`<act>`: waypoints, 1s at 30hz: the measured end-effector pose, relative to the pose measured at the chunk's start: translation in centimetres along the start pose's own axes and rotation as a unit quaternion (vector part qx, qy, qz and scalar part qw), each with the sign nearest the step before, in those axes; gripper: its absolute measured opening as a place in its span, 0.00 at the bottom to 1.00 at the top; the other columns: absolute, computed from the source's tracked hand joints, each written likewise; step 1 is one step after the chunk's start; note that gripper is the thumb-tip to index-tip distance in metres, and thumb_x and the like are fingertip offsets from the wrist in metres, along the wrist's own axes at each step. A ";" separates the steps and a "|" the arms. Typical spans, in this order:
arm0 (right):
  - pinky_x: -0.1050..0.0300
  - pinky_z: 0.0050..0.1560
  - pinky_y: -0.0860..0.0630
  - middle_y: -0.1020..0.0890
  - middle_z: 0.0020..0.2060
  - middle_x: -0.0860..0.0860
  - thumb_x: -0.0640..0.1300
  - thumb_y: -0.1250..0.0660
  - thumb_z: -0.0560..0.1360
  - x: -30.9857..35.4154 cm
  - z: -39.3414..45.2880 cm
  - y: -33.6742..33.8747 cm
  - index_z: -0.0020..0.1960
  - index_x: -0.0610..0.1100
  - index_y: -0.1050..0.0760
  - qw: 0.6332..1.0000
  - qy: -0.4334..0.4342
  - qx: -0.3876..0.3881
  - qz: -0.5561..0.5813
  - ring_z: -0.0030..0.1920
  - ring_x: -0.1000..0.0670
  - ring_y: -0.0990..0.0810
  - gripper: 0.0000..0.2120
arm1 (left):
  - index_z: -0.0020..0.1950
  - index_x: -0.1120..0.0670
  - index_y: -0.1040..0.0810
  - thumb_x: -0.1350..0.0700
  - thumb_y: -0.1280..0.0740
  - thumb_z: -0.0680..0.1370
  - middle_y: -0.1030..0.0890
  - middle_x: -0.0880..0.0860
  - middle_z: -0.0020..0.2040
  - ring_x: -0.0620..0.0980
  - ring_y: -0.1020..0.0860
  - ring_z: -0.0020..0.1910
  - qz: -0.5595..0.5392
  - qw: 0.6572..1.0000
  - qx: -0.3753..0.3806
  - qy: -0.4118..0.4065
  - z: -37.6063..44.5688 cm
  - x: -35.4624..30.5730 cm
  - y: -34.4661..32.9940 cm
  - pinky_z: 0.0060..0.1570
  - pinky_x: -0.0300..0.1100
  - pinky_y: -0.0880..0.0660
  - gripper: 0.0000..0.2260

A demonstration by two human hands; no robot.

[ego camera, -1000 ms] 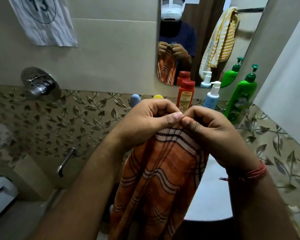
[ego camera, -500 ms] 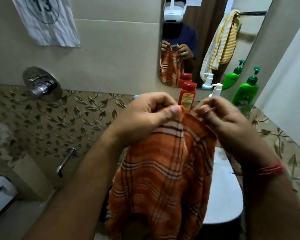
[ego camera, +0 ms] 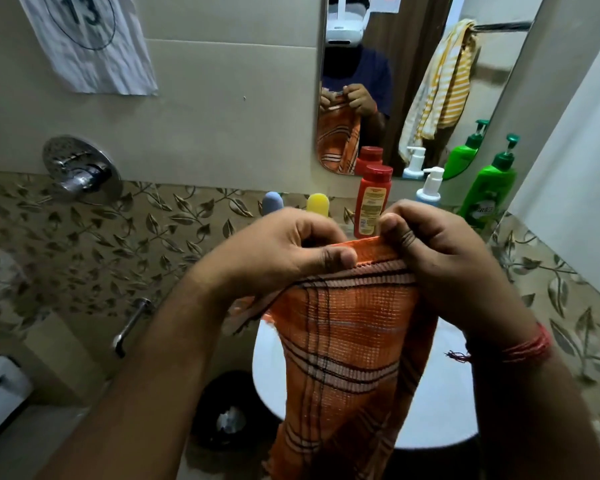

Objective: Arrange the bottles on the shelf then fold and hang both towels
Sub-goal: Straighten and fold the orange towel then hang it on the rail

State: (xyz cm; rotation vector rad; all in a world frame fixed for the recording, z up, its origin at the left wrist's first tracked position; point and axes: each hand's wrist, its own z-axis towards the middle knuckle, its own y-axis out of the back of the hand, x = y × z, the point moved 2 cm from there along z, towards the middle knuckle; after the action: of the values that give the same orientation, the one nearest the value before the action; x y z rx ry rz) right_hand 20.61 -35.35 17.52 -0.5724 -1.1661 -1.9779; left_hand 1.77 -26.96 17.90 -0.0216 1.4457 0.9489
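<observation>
The bottles look dealt with: a red bottle [ego camera: 373, 202], a white pump bottle [ego camera: 429, 187] and a green pump bottle [ego camera: 489, 188] stand in a row on the shelf below the mirror [ego camera: 426, 64], whose reflection shows a yellow striped towel [ego camera: 440, 81] draped on a rail. The orange checked towel [ego camera: 350, 341] remains to be folded and hung. It hangs over the white basin [ego camera: 444, 410], its top edge pinched by both the left hand [ego camera: 284, 251] and the right hand [ego camera: 440, 251], fingers curled, held close together at chest height.
</observation>
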 end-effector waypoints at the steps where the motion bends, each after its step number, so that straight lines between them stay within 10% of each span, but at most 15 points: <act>1: 0.60 0.36 0.33 0.24 0.33 0.61 0.57 0.41 0.79 0.1 0.0 0.1 0.39 0.54 0.27 1.000 -0.004 -0.007 -0.002 0.34 0.59 0.27 0.13 | 0.46 0.42 0.17 0.41 0.32 0.75 0.14 0.44 0.44 0.42 0.15 0.45 0.011 0.999 0.031 0.010 -0.1 0.3 -0.1 0.42 0.36 0.20 0.07; 9: 0.44 0.42 0.20 0.19 0.39 0.51 0.60 0.37 0.76 1.0 -0.3 0.3 0.45 0.46 0.21 0.997 -0.006 0.045 -0.062 0.42 0.48 0.19 0.18 | 0.44 0.48 0.19 0.45 0.35 0.80 0.18 0.44 0.38 0.42 0.18 0.39 -0.035 0.987 -0.150 -0.044 0.4 1.3 0.4 0.39 0.39 0.21 0.10; 13: 0.63 0.40 0.26 0.24 0.40 0.56 0.57 0.36 0.79 0.3 -0.1 0.4 0.42 0.48 0.21 0.996 0.015 -0.059 -0.062 0.42 0.55 0.24 0.15 | 0.44 0.49 0.19 0.43 0.35 0.80 0.16 0.46 0.40 0.44 0.17 0.41 0.017 0.980 -0.190 -0.053 0.4 0.9 0.3 0.40 0.43 0.20 0.12; 19: 0.50 0.41 0.27 0.23 0.37 0.50 0.57 0.36 0.77 -1.9 -0.2 -1.2 0.43 0.48 0.21 0.969 -0.049 -0.003 0.242 0.40 0.48 0.23 0.14 | 0.44 0.51 0.18 0.43 0.33 0.79 0.16 0.47 0.40 0.45 0.18 0.40 0.003 0.964 -0.246 -0.102 0.6 0.1 0.6 0.40 0.42 0.20 0.13; 30: 0.60 0.39 0.22 0.20 0.38 0.50 0.59 0.29 0.73 -3.6 -1.5 -0.7 0.40 0.47 0.21 0.943 -0.117 0.081 0.300 0.40 0.51 0.21 0.15 | 0.40 0.46 0.17 0.43 0.30 0.79 0.17 0.44 0.35 0.42 0.20 0.35 -0.113 0.930 -0.340 -0.078 0.8 3.1 1.6 0.35 0.37 0.24 0.11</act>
State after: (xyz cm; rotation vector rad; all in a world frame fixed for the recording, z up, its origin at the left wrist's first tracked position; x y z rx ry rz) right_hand 22.29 -35.09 13.91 -0.9651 -1.1112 -1.3084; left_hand 1.04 -23.86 16.33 -0.6005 0.8870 1.1864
